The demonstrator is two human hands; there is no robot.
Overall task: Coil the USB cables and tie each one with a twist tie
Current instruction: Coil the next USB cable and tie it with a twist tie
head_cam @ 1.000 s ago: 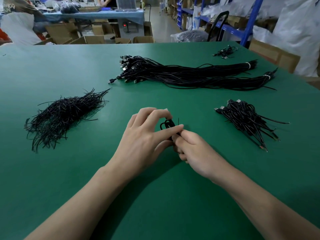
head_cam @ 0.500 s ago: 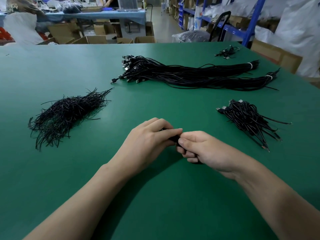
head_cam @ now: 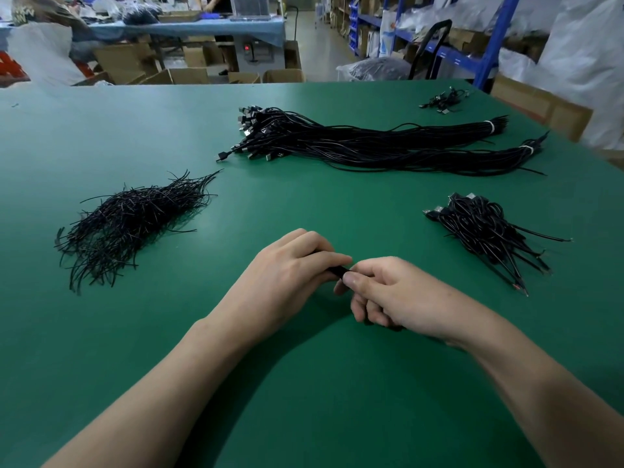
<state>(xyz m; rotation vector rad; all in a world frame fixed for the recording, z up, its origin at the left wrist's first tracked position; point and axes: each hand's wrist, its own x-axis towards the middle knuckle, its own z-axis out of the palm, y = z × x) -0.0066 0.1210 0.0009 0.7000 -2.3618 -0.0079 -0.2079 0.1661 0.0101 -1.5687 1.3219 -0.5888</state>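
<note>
Fingers of the left hand [head_cam: 287,275] have folded down since a second ago and now grip the coiled cable [head_cam: 338,271], nearly hiding it; the right hand [head_cam: 401,295] pinches its other end, both low over the green worktop [head_cam: 304,400].

The left hand [head_cam: 287,275] and right hand [head_cam: 398,293] hide nearly all of the black cable [head_cam: 338,272].

Two long bundles of black USB cables [head_cam: 371,143], one heap of black twist ties [head_cam: 128,224] and two smaller black cable piles [head_cam: 486,231] are lying there.
</note>
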